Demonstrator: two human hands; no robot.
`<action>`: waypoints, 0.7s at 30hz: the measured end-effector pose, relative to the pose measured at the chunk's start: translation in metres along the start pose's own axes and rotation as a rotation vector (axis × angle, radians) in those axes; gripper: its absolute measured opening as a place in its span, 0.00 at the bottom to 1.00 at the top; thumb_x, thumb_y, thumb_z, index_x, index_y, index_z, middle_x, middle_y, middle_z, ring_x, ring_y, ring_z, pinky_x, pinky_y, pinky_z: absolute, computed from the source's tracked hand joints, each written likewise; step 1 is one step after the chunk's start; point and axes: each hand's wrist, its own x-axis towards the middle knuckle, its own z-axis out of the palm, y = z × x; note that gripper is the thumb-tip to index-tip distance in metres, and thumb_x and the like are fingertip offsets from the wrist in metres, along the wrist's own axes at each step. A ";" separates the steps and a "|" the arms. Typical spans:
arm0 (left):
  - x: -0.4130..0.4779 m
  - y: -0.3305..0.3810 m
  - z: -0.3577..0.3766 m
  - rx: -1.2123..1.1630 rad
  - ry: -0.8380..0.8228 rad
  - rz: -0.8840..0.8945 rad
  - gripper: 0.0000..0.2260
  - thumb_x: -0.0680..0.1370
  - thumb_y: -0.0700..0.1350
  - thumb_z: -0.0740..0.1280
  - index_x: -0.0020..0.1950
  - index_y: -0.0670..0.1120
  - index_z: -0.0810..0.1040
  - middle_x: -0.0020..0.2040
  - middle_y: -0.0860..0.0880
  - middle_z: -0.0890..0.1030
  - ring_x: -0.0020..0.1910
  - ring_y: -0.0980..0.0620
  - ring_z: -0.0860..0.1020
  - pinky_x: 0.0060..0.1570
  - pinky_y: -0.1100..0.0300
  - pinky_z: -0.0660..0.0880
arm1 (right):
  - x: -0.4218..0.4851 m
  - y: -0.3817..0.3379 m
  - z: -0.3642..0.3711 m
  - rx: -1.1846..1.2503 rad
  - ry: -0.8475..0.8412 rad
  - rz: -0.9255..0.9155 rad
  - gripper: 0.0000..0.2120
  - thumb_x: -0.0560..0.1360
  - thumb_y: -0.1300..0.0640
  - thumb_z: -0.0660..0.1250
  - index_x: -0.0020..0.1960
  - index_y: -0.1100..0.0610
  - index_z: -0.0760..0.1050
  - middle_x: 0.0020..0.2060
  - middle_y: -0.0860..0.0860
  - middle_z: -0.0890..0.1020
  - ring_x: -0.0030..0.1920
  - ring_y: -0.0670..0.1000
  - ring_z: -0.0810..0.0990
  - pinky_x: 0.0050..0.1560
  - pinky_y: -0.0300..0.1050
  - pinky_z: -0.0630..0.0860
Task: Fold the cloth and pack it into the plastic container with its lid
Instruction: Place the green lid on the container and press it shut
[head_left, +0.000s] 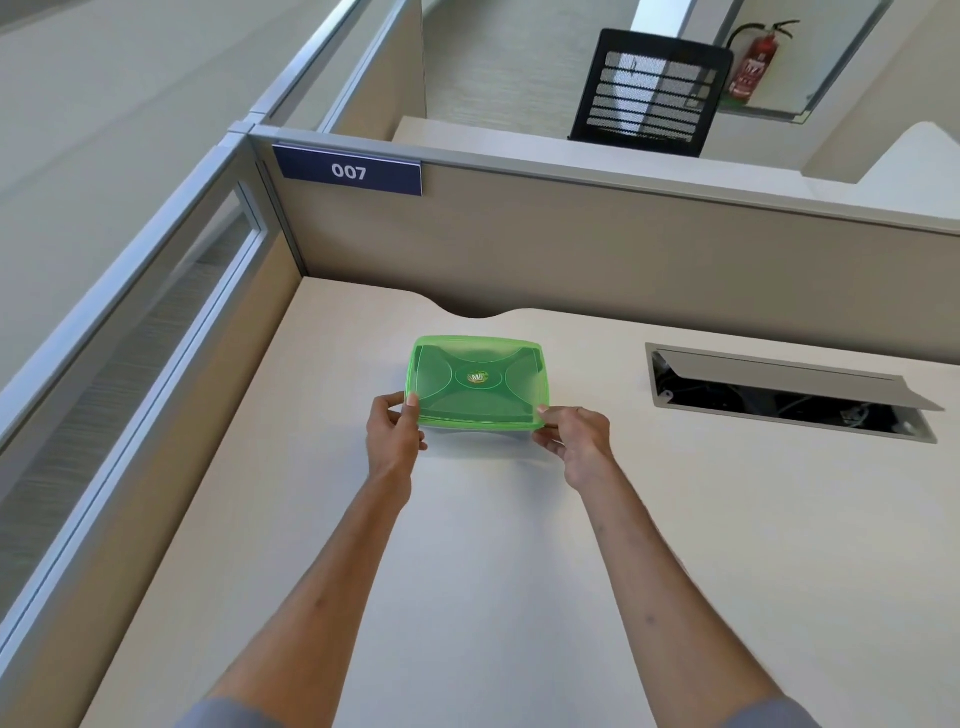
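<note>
A clear plastic container sits on the white desk (519, 545), covered by a translucent green lid (478, 382) with a round logo in its middle. The container's clear body shows only faintly under the lid's near edge. My left hand (395, 436) grips the near left corner of the lid and container, thumb on top. At the near right corner, my right hand (574, 439) pinches the lid's edge the same way. A darker shape shows through the lid; whether it is the cloth I cannot tell. No loose cloth lies on the desk.
An open cable hatch (789, 395) with a raised grey flap is set into the desk at the right. Beige cubicle partitions (571, 249) wall the desk at the back and left, with a blue "007" sign (349, 170). A black chair back (649, 93) stands beyond.
</note>
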 end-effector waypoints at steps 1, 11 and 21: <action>0.000 0.000 0.001 -0.015 0.007 -0.001 0.16 0.89 0.49 0.65 0.72 0.41 0.75 0.46 0.47 0.75 0.42 0.48 0.76 0.44 0.52 0.79 | 0.000 0.000 0.000 0.003 -0.002 0.003 0.05 0.76 0.71 0.76 0.47 0.66 0.81 0.47 0.63 0.83 0.34 0.56 0.78 0.46 0.52 0.86; -0.005 -0.006 0.000 -0.021 0.025 0.033 0.15 0.88 0.47 0.66 0.72 0.41 0.77 0.49 0.45 0.78 0.41 0.48 0.80 0.51 0.44 0.85 | 0.003 -0.007 -0.003 -0.022 -0.024 0.029 0.12 0.76 0.71 0.76 0.58 0.73 0.82 0.44 0.62 0.84 0.33 0.56 0.80 0.40 0.48 0.87; -0.006 0.006 -0.009 0.565 0.052 0.243 0.22 0.89 0.57 0.57 0.79 0.47 0.72 0.74 0.43 0.76 0.65 0.42 0.80 0.66 0.42 0.76 | -0.004 -0.006 -0.007 -0.127 -0.061 0.006 0.09 0.78 0.65 0.76 0.56 0.65 0.80 0.46 0.60 0.84 0.34 0.56 0.82 0.45 0.51 0.87</action>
